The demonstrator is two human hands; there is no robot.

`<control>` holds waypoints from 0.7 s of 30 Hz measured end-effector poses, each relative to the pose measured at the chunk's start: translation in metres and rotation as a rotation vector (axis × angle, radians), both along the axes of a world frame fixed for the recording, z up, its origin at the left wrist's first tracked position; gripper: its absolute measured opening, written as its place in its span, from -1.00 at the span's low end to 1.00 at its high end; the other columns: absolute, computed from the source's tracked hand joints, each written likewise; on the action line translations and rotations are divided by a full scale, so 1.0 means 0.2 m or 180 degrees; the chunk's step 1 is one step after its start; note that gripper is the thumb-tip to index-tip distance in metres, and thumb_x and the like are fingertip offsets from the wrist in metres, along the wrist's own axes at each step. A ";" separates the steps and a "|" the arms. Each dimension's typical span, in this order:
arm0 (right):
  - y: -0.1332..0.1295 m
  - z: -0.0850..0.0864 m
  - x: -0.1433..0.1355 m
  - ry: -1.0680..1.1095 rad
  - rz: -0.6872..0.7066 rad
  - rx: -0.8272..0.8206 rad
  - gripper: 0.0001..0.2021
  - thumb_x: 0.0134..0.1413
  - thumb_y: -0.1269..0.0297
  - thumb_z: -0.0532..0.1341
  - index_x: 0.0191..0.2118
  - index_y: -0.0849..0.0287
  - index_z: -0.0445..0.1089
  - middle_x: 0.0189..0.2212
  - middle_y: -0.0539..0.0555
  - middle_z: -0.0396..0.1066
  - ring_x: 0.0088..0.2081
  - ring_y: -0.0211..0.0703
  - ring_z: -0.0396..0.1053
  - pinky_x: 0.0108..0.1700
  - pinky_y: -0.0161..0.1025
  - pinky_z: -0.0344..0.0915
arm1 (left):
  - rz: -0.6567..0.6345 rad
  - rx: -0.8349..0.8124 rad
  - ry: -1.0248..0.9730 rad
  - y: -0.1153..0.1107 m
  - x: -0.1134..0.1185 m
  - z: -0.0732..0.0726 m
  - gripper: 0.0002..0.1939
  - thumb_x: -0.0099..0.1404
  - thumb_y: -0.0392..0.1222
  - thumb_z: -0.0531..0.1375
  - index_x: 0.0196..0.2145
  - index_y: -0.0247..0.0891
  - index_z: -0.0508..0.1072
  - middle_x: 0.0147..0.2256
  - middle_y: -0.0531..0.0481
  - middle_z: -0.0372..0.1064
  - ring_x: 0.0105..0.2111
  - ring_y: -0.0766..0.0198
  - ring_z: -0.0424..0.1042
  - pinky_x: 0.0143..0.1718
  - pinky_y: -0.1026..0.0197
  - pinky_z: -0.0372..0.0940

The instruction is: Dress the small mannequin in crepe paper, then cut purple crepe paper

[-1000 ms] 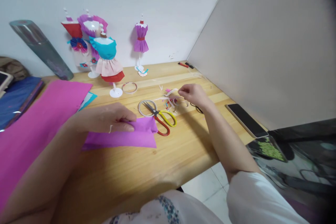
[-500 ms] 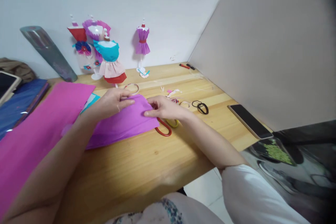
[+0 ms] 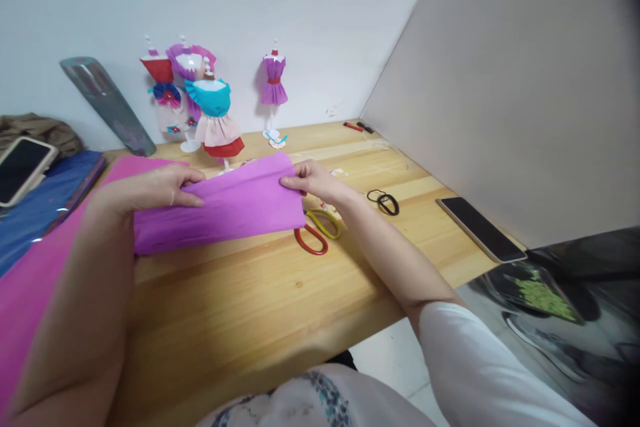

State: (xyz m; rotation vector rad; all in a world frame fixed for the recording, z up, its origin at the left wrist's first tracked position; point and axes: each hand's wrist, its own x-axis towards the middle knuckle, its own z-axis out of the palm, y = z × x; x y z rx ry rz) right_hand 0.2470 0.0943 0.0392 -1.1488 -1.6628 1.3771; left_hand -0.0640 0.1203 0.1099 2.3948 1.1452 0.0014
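A strip of purple crepe-like material (image 3: 240,203) is stretched between my two hands above the wooden table (image 3: 280,307). My left hand (image 3: 173,188) grips its upper edge toward the left, thumb in front. The top right edge is pinched by my right hand (image 3: 307,180), fingers behind it. Scissors with one red and one yellow handle (image 3: 325,223) lie just under the right end of the strip, their blades hidden. A larger pink sheet (image 3: 55,260) spreads at the left, partly under my left forearm.
Small dress forms in paper outfits (image 3: 215,107) stand by the wall, one in purple (image 3: 274,83) apart. A leaning cylinder (image 3: 110,107), blue folder (image 3: 70,190) and phone (image 3: 23,170) are left. Black bands (image 3: 385,202) and another phone (image 3: 480,228) lie right.
My left hand has moved left along the purple material, away from my right hand. The strip is now lifted and spread wider, and more of the yellow scissor handle shows.
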 end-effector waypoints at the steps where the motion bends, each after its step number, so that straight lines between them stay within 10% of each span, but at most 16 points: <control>1: 0.00 0.00 0.01 -0.0082 0.0078 0.0039 -0.71 -0.11 0.06 0.31 -0.54 0.21 0.37 -0.68 -0.11 0.28 -0.63 -0.38 0.16 -0.54 -0.36 0.11 | 0.0048 -0.0008 0.0081 -0.02 0.00 0.02 -0.74 0.26 -0.06 0.23 -0.24 -0.33 0.51 -0.26 0.05 0.49 -0.28 0.24 0.37 -0.22 0.31 0.21; 12: 0.08 0.13 0.02 -0.0301 0.0175 0.0695 -0.50 -0.16 0.21 0.39 -0.02 0.19 0.44 -0.23 0.04 0.48 -0.26 -0.22 0.37 -0.28 -0.34 0.26 | 0.0340 0.0138 -0.0021 0.00 -0.03 -0.03 -0.45 0.14 0.15 0.21 -0.01 -0.24 0.51 -0.01 -0.09 0.47 -0.02 0.00 0.40 -0.01 0.14 0.28; 21: 0.11 0.05 -0.05 -0.0302 -0.0437 0.0401 -0.78 -0.06 0.18 0.36 -0.45 0.20 0.35 -0.58 -0.08 0.30 -0.55 -0.34 0.19 -0.47 -0.34 0.07 | 0.0512 0.0378 0.0214 -0.02 -0.11 -0.05 -0.43 0.08 0.16 0.23 -0.06 -0.29 0.47 -0.07 -0.11 0.45 -0.08 0.03 0.38 -0.09 0.17 0.26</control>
